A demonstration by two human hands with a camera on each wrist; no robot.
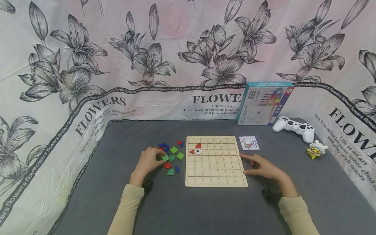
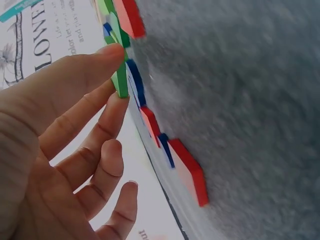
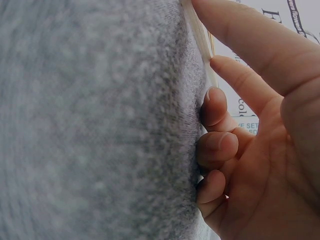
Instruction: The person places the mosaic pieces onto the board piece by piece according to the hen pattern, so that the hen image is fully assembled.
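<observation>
My left hand (image 1: 150, 160) pinches a green square tile (image 2: 120, 82) between thumb and fingertips, over the left end of a loose group of pieces. Around it lie green squares (image 1: 180, 156), green quarter-rounds (image 1: 170, 172), a red piece (image 1: 167, 165) and several blue pieces (image 1: 177, 169). To the right lies a wooden grid board (image 1: 216, 180); near its upper left sit a white tile with a black dot (image 1: 198, 151) and two red pieces (image 1: 198, 146). My right hand (image 1: 262, 166) touches the board's right edge with thumb and forefinger; its other fingers are bent in the right wrist view.
A small pattern card (image 1: 249, 143) lies right of the board. Behind it a box (image 1: 258, 107) leans against the flowered cloth. A white game controller (image 1: 294, 128) and a small yellow and white figurine (image 1: 316, 150) stand at the right on the grey table (image 1: 217, 212).
</observation>
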